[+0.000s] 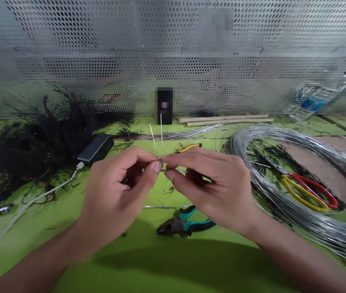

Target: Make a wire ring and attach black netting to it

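Note:
My left hand point(122, 185) pinches thin pale metal wire point(162, 134) between thumb and index finger. Two straight ends of it stick up above the fingertips. Close against it on the right, my right hand point(211, 183) has its thumb and index finger closed about a wire stretch running sideways from the same spot. The exact join between the fingertips is hidden. Below the hands, combination pliers point(175, 224) with black and teal handles lie on the green table point(148, 260). A yellow-handled tool point(191, 147) shows partly behind my right hand.
A big wire coil point(249, 142) lies at right, with red-and-yellow-handled scissors point(310, 191) inside it. Black fibre strands point(63, 118) heap at left beside a power bank point(96, 147) with a white cable point(51, 189). Wooden sticks point(224, 119) and a water bottle point(314, 101) are behind.

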The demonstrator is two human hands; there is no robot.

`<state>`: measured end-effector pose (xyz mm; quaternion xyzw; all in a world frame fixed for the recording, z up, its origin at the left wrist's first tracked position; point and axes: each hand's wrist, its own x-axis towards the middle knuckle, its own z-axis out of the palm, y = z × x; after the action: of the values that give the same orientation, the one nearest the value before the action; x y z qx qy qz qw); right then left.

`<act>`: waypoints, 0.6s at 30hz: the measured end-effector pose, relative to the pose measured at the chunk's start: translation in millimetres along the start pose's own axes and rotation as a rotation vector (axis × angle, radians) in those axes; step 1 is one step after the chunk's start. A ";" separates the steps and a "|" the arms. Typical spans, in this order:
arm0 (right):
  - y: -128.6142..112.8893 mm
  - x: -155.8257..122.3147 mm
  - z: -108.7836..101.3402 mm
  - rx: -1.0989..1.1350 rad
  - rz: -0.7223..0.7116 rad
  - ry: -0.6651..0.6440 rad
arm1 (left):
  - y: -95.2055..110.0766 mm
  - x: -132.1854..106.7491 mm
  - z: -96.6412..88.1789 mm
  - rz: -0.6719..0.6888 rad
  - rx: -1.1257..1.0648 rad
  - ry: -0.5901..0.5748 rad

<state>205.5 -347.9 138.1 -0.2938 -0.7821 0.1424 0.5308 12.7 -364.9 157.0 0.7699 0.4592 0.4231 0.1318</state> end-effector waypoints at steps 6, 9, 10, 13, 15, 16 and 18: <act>2.5 -2.1 1.9 0.056 0.047 0.009 | -1.9 -2.7 2.9 0.054 0.067 0.056; 3.1 -3.4 3.5 0.014 0.002 0.020 | -4.3 -3.0 3.6 0.097 0.125 0.081; 3.0 -4.0 4.2 -0.011 -0.026 0.026 | -5.2 -3.2 4.3 0.114 0.150 0.089; 2.4 -5.8 5.3 -0.114 -0.132 0.040 | -7.6 -4.6 7.7 0.165 0.204 0.111; 1.7 -6.9 4.6 -0.206 -0.174 0.027 | -8.9 -5.6 9.8 0.194 0.217 0.122; 1.3 -7.3 3.9 -0.249 -0.178 0.012 | -9.4 -6.0 10.5 0.205 0.222 0.123; 0.4 -7.7 2.1 -0.301 -0.156 -0.032 | -9.8 -6.6 11.1 0.225 0.234 0.128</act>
<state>205.8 -352.0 131.3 -0.3062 -0.8233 -0.0135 0.4778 13.9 -362.9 141.0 0.7980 0.4239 0.4268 -0.0363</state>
